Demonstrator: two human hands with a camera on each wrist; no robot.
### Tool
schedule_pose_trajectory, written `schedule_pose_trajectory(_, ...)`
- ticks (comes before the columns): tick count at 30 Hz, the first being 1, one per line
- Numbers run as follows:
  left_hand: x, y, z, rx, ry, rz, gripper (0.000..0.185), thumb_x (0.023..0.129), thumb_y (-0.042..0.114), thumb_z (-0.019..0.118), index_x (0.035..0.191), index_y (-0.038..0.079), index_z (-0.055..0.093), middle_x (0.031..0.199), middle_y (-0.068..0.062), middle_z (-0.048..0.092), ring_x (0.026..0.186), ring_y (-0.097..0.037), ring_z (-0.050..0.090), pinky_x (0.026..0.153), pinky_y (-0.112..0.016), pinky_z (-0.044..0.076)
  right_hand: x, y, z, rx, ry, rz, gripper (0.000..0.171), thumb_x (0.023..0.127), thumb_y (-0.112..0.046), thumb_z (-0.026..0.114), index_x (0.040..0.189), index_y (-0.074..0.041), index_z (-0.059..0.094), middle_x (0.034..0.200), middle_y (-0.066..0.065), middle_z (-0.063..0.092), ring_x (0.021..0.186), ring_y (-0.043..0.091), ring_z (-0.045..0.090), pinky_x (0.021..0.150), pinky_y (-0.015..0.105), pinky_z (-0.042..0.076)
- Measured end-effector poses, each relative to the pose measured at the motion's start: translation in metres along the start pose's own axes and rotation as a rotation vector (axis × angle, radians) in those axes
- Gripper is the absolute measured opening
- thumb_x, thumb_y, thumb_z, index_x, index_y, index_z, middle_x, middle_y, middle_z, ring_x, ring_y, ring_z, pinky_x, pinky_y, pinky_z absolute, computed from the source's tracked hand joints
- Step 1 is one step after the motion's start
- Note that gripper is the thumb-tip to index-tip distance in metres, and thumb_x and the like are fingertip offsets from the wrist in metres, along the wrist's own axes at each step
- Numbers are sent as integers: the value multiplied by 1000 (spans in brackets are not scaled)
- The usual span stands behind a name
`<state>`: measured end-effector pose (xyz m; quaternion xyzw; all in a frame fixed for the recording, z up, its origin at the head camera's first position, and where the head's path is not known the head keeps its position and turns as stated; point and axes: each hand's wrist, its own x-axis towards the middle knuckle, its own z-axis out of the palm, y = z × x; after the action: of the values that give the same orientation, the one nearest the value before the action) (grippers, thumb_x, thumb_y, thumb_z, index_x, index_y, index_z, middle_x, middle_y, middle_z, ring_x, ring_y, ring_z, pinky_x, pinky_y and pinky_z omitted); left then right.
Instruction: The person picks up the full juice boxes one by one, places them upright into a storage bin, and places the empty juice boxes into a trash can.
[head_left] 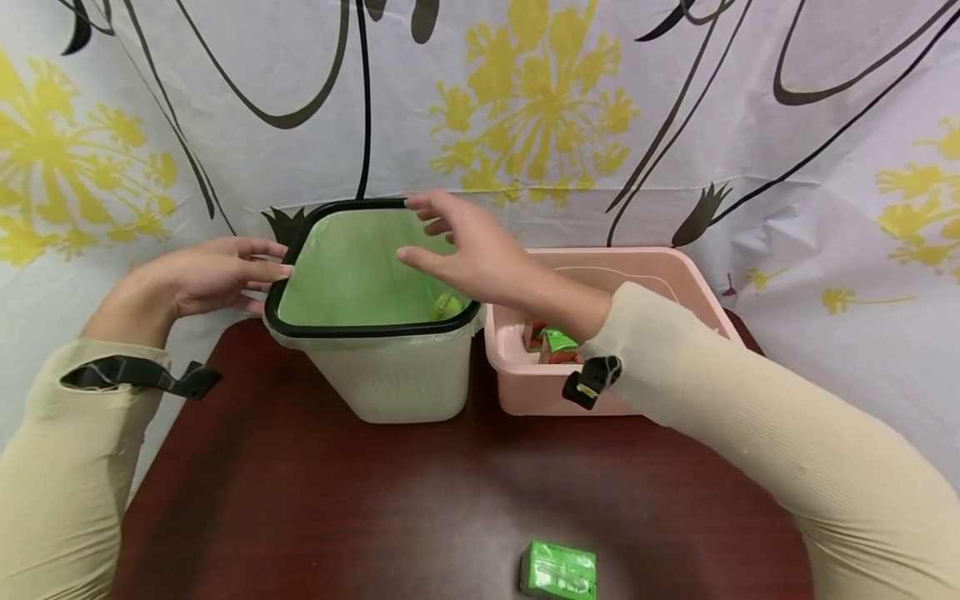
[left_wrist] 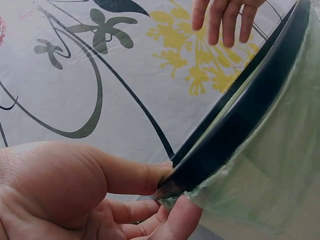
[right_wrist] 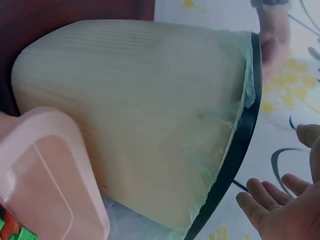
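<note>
Now steadying bin (head_left: 390, 375) at black rim (head_left: 300, 250).
Left hand (head_left: 202, 279) pinching rim; right hand (head_left: 468, 250) open above; might pull liner (head_left: 352, 275) loose.

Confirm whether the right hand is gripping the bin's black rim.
No, the right hand hovers open above the bin, fingers spread, clear of its black rim.

We can read no words, numbers or brand names anywhere; the small green carton (head_left: 558, 571) on the dark table (head_left: 300, 517) carries print (too small and blurred for us to read).
</note>
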<state>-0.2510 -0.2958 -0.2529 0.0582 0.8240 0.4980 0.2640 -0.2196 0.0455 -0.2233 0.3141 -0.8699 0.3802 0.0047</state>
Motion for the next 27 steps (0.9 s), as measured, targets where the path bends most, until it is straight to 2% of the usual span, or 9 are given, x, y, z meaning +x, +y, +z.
schedule_pose_trajectory(3, 0, 0, 0, 1, 1, -1, 71, 110, 25, 46, 160, -2, 2, 146, -14, 38, 103, 0, 61, 89, -35, 56, -19, 1, 0, -77, -5, -82, 58, 100, -30, 67, 150, -8, 47, 149, 6, 51, 131, 20, 52, 110, 32, 40)
schedule_pose_trajectory(6, 0, 0, 0, -2, 3, -3, 71, 110, 25, 46, 159, -2, 3, 142, -11, 42, 103, 0, 61, 89, -35, 56, -45, 2, 1, -148, -10, -169, 57, 100, -31, 68, 148, -7, 49, 151, 7, 49, 138, 20, 45, 114, 33, 35)
schedule_pose_trajectory(9, -1, 0, -1, 0, 10, -6, 71, 110, 25, 47, 159, -2, 3, 136, -6, 46, 102, -1, 62, 88, -35, 57, -75, 5, 3, -165, -10, -237, 58, 99, -31, 69, 147, -6, 51, 152, 10, 46, 144, 21, 39, 117, 39, 33)
schedule_pose_trajectory(12, -1, 0, -2, 0, 15, -7, 71, 110, 25, 47, 159, -2, 4, 130, -1, 50, 102, -1, 62, 88, -35, 57, -107, 11, 5, -155, -7, -268, 58, 96, -29, 72, 147, -9, 52, 153, 9, 45, 144, 21, 39, 116, 43, 34)
schedule_pose_trajectory(17, -1, -1, -2, -7, 11, -8, 72, 110, 24, 47, 160, -2, 2, 133, -3, 48, 103, 0, 62, 89, -34, 57, -157, 26, 11, -149, -29, -245, 62, 94, -29, 76, 149, -17, 51, 155, 3, 42, 142, 21, 41, 114, 42, 37)
schedule_pose_trajectory(21, -1, -1, -2, -8, 11, -6, 72, 110, 25, 47, 160, -2, 1, 139, -7, 43, 103, 1, 61, 89, -33, 56, -189, 42, 16, -126, -60, -199, 66, 93, -31, 77, 151, -21, 48, 155, -2, 42, 142, 19, 41, 115, 28, 33)
schedule_pose_trajectory(24, 0, 0, 0, -17, 21, -5, 71, 109, 25, 47, 159, -1, 4, 132, -2, 48, 103, 0, 61, 87, -32, 56, -211, 56, 21, -91, -73, -168, 69, 91, -31, 79, 151, -20, 46, 154, -3, 43, 141, 17, 42, 115, 19, 29)
schedule_pose_trajectory(27, 1, 0, 1, -28, 28, -8, 70, 109, 24, 48, 158, -1, 6, 125, 4, 51, 103, -1, 61, 87, -32, 57, -233, 71, 28, -36, -97, -163, 74, 89, -29, 81, 153, -18, 44, 154, -1, 43, 141, 16, 41, 115, 16, 27)
